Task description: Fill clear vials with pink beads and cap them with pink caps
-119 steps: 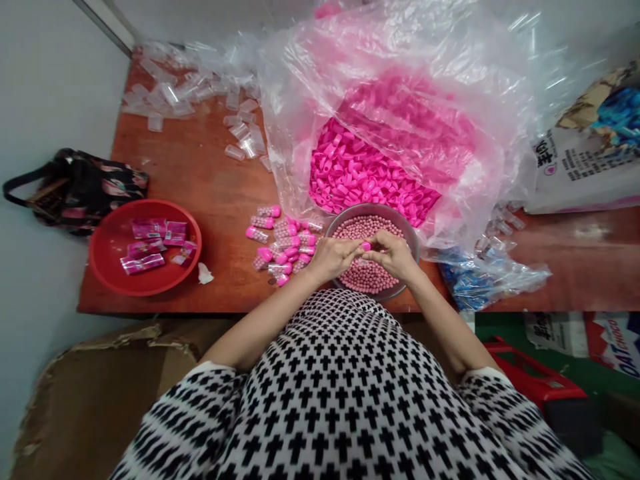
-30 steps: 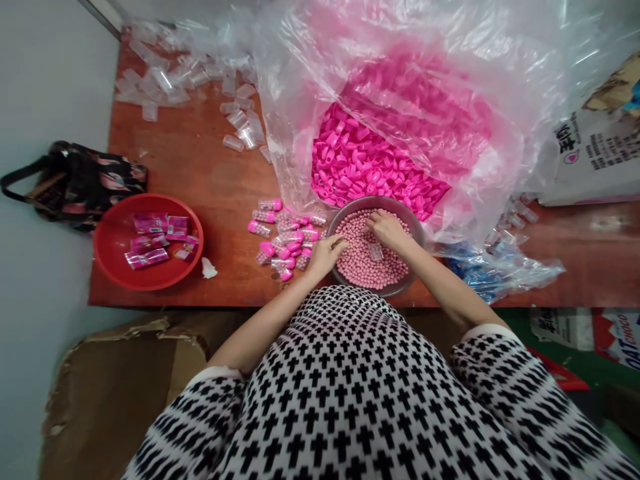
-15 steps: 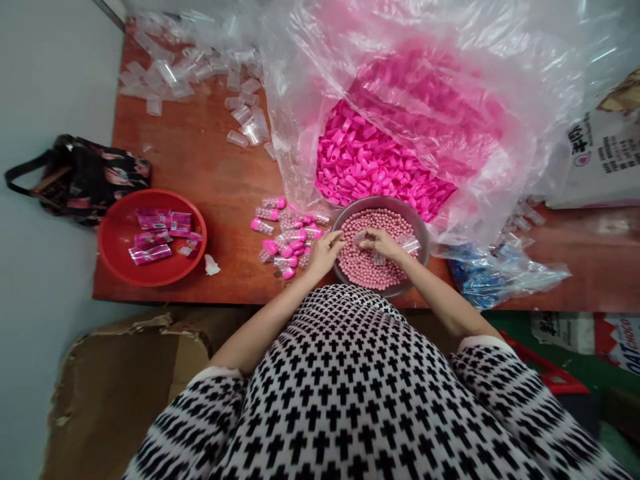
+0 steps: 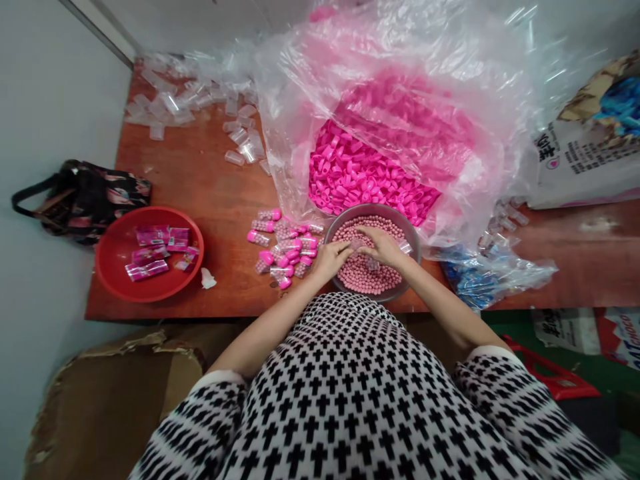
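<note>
A grey bowl (image 4: pixel 414 235) full of pink beads (image 4: pixel 367 277) stands at the table's front edge. Over its left side, my left hand (image 4: pixel 331 259) has thumb and fingers pinched together; what lies between them is too small to make out. Facing it above the beads, my right hand (image 4: pixel 383 248) grips a small clear plastic tube (image 4: pixel 356 244), whose end meets the left fingertips. Another clear tube (image 4: pixel 405 247) lies on the beads by my right wrist. Left of the bowl is a pile of bead-filled tubes with pink caps (image 4: pixel 293 245).
Behind the bowl, a large clear plastic bag (image 4: pixel 287 153) spills loose pink caps (image 4: pixel 350 167). Empty clear tubes (image 4: pixel 240 137) lie at the back left. A red basin (image 4: pixel 107 277) with pink packets and a black handbag (image 4: pixel 75 200) are left; a bag of blue pieces (image 4: pixel 470 273) is right.
My left hand has come right, its fingertips now meeting the tube in my right hand. The whole view has shifted slightly, with the table lower in the picture.
</note>
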`<state>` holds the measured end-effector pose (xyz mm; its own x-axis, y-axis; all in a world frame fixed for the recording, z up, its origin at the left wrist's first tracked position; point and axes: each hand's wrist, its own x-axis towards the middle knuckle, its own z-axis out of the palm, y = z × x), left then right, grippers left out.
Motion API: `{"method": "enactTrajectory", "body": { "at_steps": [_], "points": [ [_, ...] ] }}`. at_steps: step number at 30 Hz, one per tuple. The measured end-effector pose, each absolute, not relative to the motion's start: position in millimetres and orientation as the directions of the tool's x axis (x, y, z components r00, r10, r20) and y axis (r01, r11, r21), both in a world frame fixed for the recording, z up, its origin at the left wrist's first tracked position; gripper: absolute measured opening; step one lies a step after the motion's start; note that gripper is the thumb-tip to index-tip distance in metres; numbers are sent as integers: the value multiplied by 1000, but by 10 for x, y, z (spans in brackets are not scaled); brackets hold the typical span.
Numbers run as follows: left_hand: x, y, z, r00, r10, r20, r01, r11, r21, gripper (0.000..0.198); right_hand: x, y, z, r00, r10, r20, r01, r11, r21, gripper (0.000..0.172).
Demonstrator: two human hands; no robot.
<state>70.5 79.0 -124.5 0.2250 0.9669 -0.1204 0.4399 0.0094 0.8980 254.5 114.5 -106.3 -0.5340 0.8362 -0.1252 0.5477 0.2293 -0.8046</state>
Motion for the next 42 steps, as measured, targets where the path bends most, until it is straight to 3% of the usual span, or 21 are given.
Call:
{"method": "enactTrajectory", "body": {
  "at_steps": [2, 4, 8, 11, 14, 16, 18, 20, 22, 27, 31, 34, 38, 42],
  "points": [
    [689, 817, -1216, 303, 949, -86, 481, -74, 873, 19, 2578, 1216, -949, -693, 713, -109, 589, 472, -656, 36],
    [675, 837, -1204, 275, 958, -80, 499, -71, 863, 17, 2607, 1304, -895, -778, 608, -157, 591, 624, -512, 30],
    [597, 826, -1227, 114, 989, -98, 482, 32, 875, 17, 2632, 1487, -1049, -673, 674, -305, 740, 623, -253, 26],
    [485, 776, -1255, 83, 989, -124, 465, 71, 883, 19, 2558, 1536, -1349, -599, 708, -376, 796, 474, -376, 27],
    [379, 726, -1267, 13, 990, -139, 473, 116, 873, 21, 2432, 1474, -1648, -644, 652, -399, 732, 375, -568, 24],
    [335, 709, -1270, -31, 991, -130, 481, 129, 867, 23, 2391, 1408, -1769, -657, 641, -397, 709, 345, -615, 24],
    [324, 705, -1281, -46, 993, -112, 477, 121, 871, 24, 2417, 1349, -1800, -631, 677, -379, 657, 206, -725, 24],
    [354, 709, -1305, -28, 994, -108, 455, 109, 884, 27, 2486, 1302, -1749, -572, 738, -359, 502, -32, -865, 23],
    [423, 717, -1335, 13, 992, -123, 419, 106, 902, 33, 2550, 1256, -1648, -510, 782, -358, 279, -243, -929, 23],
    [661, 754, -1344, 127, 988, -93, 337, 45, 941, 34, 2521, 1109, -1411, -455, 821, -345, 22, -377, -926, 29],
    [733, 783, -1269, 129, 987, -96, 295, 54, 954, 24, 2478, 1027, -1275, -431, 861, -268, 41, -278, -960, 34],
    [696, 803, -1215, 129, 986, -106, 294, 64, 954, 25, 2546, 1035, -1108, -423, 896, -137, 203, -54, -978, 44],
    [637, 849, -1188, 202, 976, -77, 269, 20, 963, 27, 2664, 1114, -902, -543, 839, 36, 392, 291, -873, 32],
    [599, 893, -1205, 291, 956, -35, 194, -23, 981, 29, 2689, 1158, -880, -656, 751, 79, 408, 441, -800, 26]
  ]
}}
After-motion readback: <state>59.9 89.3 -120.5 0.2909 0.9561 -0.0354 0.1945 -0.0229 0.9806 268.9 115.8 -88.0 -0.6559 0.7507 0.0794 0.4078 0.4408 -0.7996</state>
